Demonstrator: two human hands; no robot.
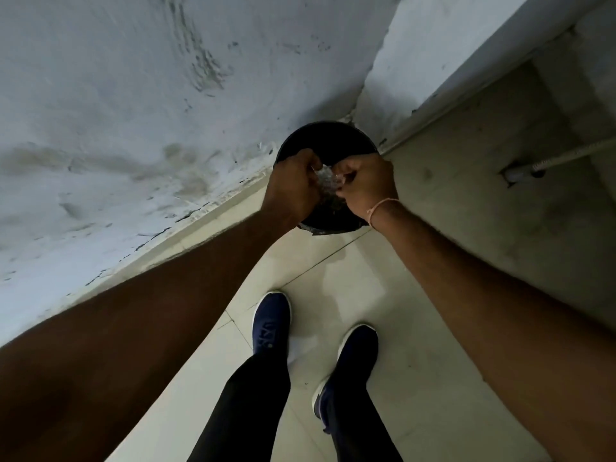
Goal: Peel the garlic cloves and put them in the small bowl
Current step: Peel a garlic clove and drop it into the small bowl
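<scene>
— Held where? Pale papery scrap [325, 177], likely garlic skin, pinched between left hand [293, 186] and right hand [363, 188], both curled tight, right over the dark bin [328, 138] by the wall [133, 95].
— Why there? Probably so peel drops in.
— Hidden? No clove or small bowl visible; bin contents too dark to tell.
</scene>
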